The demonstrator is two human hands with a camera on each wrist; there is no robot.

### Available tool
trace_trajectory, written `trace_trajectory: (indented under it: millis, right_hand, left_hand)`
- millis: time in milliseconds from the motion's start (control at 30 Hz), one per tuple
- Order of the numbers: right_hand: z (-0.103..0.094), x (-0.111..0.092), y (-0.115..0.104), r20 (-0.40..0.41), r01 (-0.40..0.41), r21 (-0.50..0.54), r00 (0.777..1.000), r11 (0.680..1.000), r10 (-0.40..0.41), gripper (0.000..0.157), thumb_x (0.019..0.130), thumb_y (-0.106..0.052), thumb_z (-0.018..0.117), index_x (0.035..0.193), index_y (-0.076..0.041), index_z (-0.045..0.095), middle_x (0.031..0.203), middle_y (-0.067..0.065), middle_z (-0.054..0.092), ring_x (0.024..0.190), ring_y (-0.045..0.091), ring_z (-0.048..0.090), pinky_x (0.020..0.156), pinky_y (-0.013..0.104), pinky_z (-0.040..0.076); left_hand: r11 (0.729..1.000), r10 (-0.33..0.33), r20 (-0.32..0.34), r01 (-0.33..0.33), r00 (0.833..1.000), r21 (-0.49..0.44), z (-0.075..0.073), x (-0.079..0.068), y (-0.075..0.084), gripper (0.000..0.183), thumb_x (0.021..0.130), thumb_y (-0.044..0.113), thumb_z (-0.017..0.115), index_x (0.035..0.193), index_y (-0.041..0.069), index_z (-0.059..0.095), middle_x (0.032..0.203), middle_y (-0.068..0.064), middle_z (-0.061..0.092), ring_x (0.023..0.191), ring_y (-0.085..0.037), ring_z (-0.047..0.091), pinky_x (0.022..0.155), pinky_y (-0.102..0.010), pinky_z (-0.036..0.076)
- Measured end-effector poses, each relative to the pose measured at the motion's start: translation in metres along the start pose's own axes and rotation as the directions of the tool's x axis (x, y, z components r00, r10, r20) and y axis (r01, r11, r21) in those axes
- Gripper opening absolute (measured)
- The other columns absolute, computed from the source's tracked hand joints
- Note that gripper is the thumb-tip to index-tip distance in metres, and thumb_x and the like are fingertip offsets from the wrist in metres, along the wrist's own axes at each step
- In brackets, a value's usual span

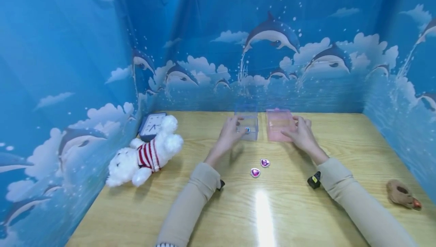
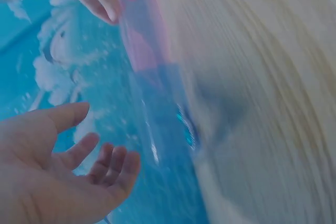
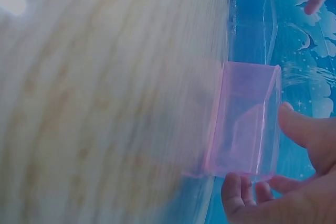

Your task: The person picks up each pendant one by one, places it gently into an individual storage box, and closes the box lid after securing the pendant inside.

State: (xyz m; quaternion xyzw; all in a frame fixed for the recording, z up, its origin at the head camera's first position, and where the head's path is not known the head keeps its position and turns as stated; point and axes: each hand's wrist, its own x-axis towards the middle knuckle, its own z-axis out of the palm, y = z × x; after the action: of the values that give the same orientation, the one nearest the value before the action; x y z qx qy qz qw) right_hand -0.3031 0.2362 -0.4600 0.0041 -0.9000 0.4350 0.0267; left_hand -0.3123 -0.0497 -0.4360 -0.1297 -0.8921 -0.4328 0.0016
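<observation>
My left hand (image 1: 231, 131) is beside a clear blue plastic box (image 1: 251, 135). In the left wrist view, its fingers (image 2: 118, 166) are loosely spread, apart from the box. A blue gem (image 2: 186, 129) shows inside that box. My right hand (image 1: 303, 135) holds the right end of a clear pink plastic box (image 1: 277, 135); in the right wrist view, the fingers curl at the end wall and the thumb (image 3: 294, 124) lies at the rim. Two pink heart-shaped gems, a nearer gem (image 1: 255, 172) and a farther gem (image 1: 265, 162), lie on the table before the boxes.
On the left, a white plush toy (image 1: 150, 156) in a striped top lies against a blue square clock (image 1: 152, 126). A small brown object (image 1: 400, 193) with a reddish end sits far right on the wooden table (image 1: 289, 216). Dolphin-print curtains (image 1: 211, 31) border the table.
</observation>
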Motion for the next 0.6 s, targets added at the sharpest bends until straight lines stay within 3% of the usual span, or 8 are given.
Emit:
trace_trajectory:
  millis: [133,300,500,600]
  right_hand:
    - [-0.003,0.000,0.001,0.025,-0.017,-0.026,1.000,1.000,0.018,0.085,0.102,-0.031,0.069,0.161,0.010,0.023,0.145,0.040,0.034,0.117,0.044,0.050,0.096,0.057,0.054]
    - [-0.005,0.003,0.003,0.040,-0.017,-0.036,0.999,0.999,0.018,0.084,0.102,-0.031,0.069,0.160,0.010,0.025,0.142,0.038,0.039,0.118,0.043,0.049,0.093,0.053,0.053]
    - [-0.005,0.003,0.006,0.024,0.022,-0.036,0.999,0.999,-0.022,0.078,0.102,-0.028,0.070,0.157,0.011,0.031,0.140,0.040,0.045,0.122,0.049,0.051,0.097,0.060,0.052]
    - [-0.006,0.003,0.007,0.023,0.033,-0.042,0.999,0.999,-0.032,0.076,0.102,-0.028,0.071,0.156,0.011,0.034,0.140,0.040,0.046,0.124,0.050,0.051,0.098,0.061,0.051]
  left_hand:
    - [0.997,0.064,0.105,-0.067,0.992,0.026,0.007,-0.008,0.013,0.043,0.101,0.020,0.070,0.141,0.007,0.060,0.137,-0.018,0.060,0.120,-0.034,0.064,0.097,-0.040,0.059]
    - [0.986,0.105,0.235,-0.132,0.966,0.105,0.020,-0.010,0.019,0.038,0.101,0.020,0.071,0.136,0.007,0.065,0.126,-0.015,0.068,0.109,-0.025,0.067,0.090,-0.030,0.059]
    - [0.939,0.169,0.414,-0.274,0.895,0.208,0.035,-0.015,0.022,0.040,0.098,0.021,0.075,0.136,0.010,0.066,0.123,-0.014,0.072,0.100,-0.018,0.071,0.089,-0.022,0.057]
    - [0.921,0.160,0.476,-0.305,0.865,0.244,0.042,-0.021,0.026,0.043,0.098,0.023,0.076,0.138,0.013,0.065,0.127,-0.012,0.071,0.105,-0.019,0.073,0.090,-0.023,0.058]
